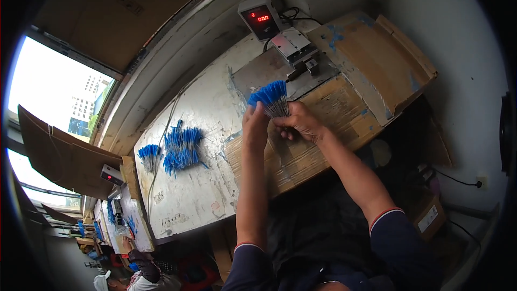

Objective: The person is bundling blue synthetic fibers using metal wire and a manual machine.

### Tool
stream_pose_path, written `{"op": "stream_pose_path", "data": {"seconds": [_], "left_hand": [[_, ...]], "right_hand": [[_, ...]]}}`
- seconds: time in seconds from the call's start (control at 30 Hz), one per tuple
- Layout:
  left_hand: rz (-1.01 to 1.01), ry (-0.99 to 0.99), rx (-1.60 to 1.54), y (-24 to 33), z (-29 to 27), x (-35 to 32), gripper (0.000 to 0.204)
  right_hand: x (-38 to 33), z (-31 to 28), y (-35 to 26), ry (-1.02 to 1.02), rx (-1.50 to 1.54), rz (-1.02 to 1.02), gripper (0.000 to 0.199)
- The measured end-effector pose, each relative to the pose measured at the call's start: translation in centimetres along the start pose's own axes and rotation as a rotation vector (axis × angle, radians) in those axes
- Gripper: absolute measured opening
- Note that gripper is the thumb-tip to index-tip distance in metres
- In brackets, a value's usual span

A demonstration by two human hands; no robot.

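Near the machine, the left hand and right hand are gripping blue-tipped stems. Left of it, a pile is lying.

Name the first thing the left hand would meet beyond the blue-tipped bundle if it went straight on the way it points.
Probably the display box with red digits, beyond the metal plate. The left hand seems raised above that plate, but depth is unclear in this single view.

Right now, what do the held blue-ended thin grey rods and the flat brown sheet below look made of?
Thin grey rods: probably metal, by their shine; blue ends: likely plastic, vividly coloured. Flat brown sheet: seemingly cardboard, by its tan surface, glossy in streaks.
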State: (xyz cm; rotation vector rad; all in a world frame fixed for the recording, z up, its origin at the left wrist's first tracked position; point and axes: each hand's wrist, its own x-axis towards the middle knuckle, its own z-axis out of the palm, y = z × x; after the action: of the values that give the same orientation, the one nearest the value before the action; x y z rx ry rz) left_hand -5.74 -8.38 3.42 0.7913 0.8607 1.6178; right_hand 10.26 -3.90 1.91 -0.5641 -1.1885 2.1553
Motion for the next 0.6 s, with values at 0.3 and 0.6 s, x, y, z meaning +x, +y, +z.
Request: {"op": "stream_pose_path", "data": {"seconds": [0.3, 0.6], "left_hand": [[0.071, 0.044, 0.093, 0.1, -1.6, 1.4, 0.044], [0.018, 0.217, -0.021, 0.5, -1.1, -0.1, 0.037]], "right_hand": [[-0.1, 0.4, -0.6, 0.055, 0.063, -0.002, 0.016], [0.0, 1.3, -1.2, 0.074, 0.021, 0.024, 0.015]]}}
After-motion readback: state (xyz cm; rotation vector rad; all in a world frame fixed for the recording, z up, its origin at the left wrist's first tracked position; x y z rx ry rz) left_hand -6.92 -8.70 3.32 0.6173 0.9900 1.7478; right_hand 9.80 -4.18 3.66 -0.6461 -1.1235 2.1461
